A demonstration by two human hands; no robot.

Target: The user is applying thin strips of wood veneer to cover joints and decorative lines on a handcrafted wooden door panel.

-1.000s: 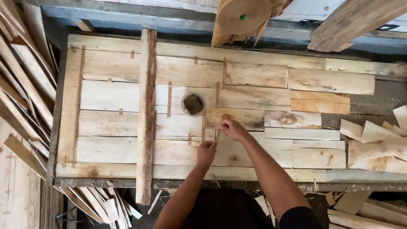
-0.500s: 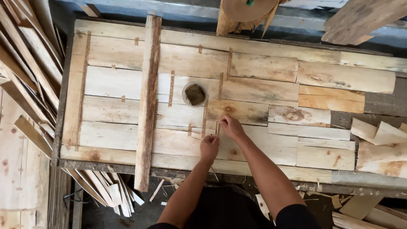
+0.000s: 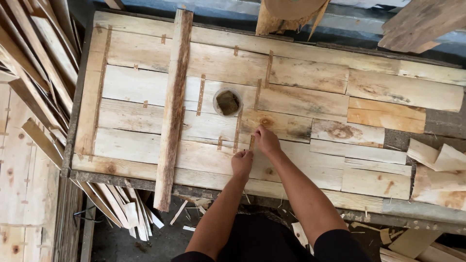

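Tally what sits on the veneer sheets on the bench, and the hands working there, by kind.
Long rough wooden batten lying across the sheets: 1
Small round bowl holding a dark wet pad: 1
Short brown tape strip pinched between the hands: 1
Bare hands, left hand and right hand: 2
Total: 5

Pale, knotted boards (image 3: 301, 73) are noted across the worktable, crossed by brown tape strips (image 3: 200, 94). A dark-edged, bark-brown plank (image 3: 172, 106) is recorded; the round container (image 3: 227, 102) shows olive-brown contents.
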